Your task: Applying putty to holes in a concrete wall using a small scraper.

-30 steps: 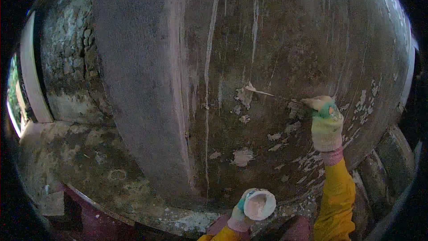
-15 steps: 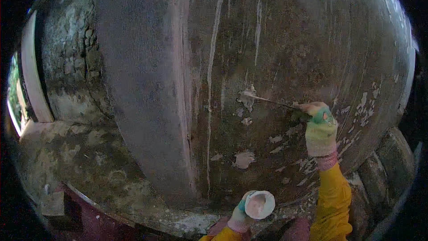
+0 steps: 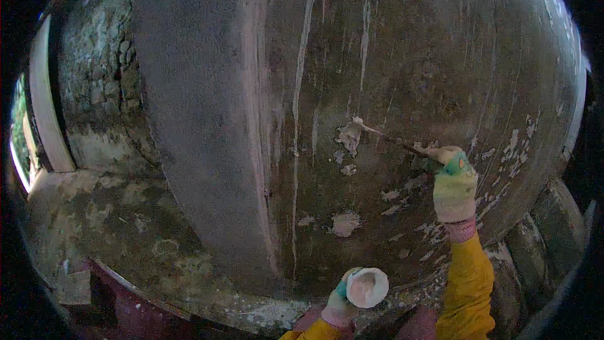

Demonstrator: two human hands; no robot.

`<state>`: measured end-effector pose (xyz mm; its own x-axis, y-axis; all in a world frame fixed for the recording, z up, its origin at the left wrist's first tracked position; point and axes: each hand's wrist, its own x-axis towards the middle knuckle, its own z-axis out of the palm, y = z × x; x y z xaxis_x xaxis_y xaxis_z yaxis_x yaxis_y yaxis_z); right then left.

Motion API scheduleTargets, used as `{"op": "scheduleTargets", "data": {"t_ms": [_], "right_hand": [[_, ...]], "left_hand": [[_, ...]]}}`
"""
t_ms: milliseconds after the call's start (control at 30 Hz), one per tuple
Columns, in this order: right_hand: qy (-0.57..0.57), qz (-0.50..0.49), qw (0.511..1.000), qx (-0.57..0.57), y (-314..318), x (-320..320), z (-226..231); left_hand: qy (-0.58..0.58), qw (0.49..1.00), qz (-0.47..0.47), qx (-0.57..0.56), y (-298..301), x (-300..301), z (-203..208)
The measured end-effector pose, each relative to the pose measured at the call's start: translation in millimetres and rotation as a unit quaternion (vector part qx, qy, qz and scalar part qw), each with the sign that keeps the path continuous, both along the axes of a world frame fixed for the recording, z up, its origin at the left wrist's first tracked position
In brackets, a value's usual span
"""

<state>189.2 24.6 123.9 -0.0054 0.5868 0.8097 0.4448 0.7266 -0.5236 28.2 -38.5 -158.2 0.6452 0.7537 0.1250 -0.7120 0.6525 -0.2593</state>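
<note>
Yellow cloth covers both forearms, which come in from the lower edge. Nearest, the left sleeve [image 3: 314, 331] shows only a short stretch, slanting up to the right toward the left hand [image 3: 340, 297]. That hand, in a pale glove with a green part, is held low, its grip curved about the left side of a white cup [image 3: 381, 278]; the fingers behind the cup are hidden. The cup's mouth faces up toward the viewer, and pale pinkish paste [image 3: 363, 291] lies inside.

Farther out, the right sleeve [image 3: 467, 289] rises almost straight from the lower right to a pink cuff [image 3: 462, 230]. Above it the right hand [image 3: 454, 179], in a pale glove with green near the knuckles, is raised well above the cup, wrist nearly in line with the forearm and fingers bent to the left. They close narrowly on the handle end of a thin tool [image 3: 410, 147], which runs up and leftward. Its pale-coated tip meets the upper part of a whitish patch [image 3: 348, 140] on a dark, streaked wall [image 3: 415, 56].

Beyond the wall's left edge are a stained ledge [image 3: 126, 214], a cracked wall section [image 3: 94, 69] and a pale upright post [image 3: 52, 101].
</note>
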Motion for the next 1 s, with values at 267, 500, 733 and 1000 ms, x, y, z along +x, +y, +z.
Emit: {"op": "scheduleTargets", "data": {"t_ms": [267,500,733,1000], "right_hand": [[-0.061,-0.071,0.995,0.035,-12,-8,11],[-0.036,-0.056,0.997,0.032,-11,-8,10],[-0.170,-0.193,0.963,0.074,-20,-8,10],[-0.143,-0.154,0.976,0.063,-22,-12,17]], "left_hand": [[0.251,0.965,0.078,0.026,-16,-10,43],[0.300,0.951,0.068,-0.018,-13,-7,31],[0.146,0.987,0.060,0.034,-4,-3,6],[0.336,0.934,0.116,0.023,-14,-3,26]]}}
